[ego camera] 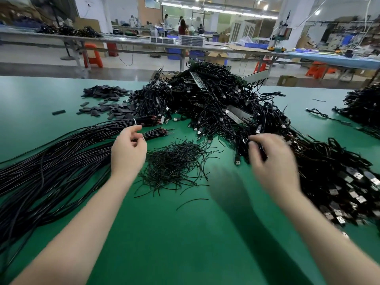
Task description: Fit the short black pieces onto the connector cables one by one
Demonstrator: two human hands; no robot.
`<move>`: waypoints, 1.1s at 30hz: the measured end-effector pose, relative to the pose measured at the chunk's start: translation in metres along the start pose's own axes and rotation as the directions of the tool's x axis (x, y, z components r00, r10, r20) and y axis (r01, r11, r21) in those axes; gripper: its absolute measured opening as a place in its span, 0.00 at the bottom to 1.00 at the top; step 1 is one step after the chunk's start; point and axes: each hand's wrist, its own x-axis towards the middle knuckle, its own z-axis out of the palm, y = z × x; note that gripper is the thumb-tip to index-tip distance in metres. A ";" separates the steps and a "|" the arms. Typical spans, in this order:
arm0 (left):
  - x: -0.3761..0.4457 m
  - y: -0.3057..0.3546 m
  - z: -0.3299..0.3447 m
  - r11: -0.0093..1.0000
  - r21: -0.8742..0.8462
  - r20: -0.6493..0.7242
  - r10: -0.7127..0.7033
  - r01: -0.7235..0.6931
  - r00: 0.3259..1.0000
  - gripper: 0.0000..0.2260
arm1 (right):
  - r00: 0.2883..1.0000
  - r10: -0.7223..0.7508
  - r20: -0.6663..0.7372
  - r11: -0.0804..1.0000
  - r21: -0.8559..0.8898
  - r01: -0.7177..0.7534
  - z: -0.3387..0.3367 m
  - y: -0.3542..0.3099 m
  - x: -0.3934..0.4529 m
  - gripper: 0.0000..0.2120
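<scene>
Short black pieces [107, 103] lie in a loose heap at the far left of the green table. A large tangle of connector cables [216, 103] fills the middle and runs down the right side. My right hand [271, 161] is blurred and closed around black cable from this tangle, with a USB plug [238, 161] hanging just left of the fingers. My left hand [128, 149] hovers with curled fingers over the tied ends of a long cable bundle [51, 161]. Thumb and forefinger are close together by a white tie; whether they pinch anything is unclear.
A heap of thin black wire offcuts [174, 161] lies between my hands. Another cable pile [362, 105] sits at the far right edge. The green table surface [185, 243] stretches toward me. Benches, orange stools and people stand in the background.
</scene>
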 end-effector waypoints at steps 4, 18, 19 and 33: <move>0.047 -0.028 -0.024 0.791 0.586 0.292 -0.004 -0.175 0.957 0.15 | 0.940 0.264 0.215 0.892 0.317 -0.322 0.064 -0.035 -0.039 0.10; 0.071 -0.086 -0.067 0.585 0.784 0.251 0.009 -0.209 0.968 0.13 | 0.893 0.335 0.299 0.888 0.217 -0.406 0.083 -0.022 -0.050 0.10; 0.071 -0.089 -0.067 0.607 0.771 0.225 0.022 -0.192 0.974 0.12 | 0.894 0.335 0.298 0.889 0.214 -0.404 0.083 -0.021 -0.050 0.10; 0.080 -0.095 -0.057 0.782 0.611 0.095 0.082 -0.123 0.992 0.07 | 0.883 0.388 0.264 0.837 0.300 -0.458 0.088 -0.016 -0.048 0.09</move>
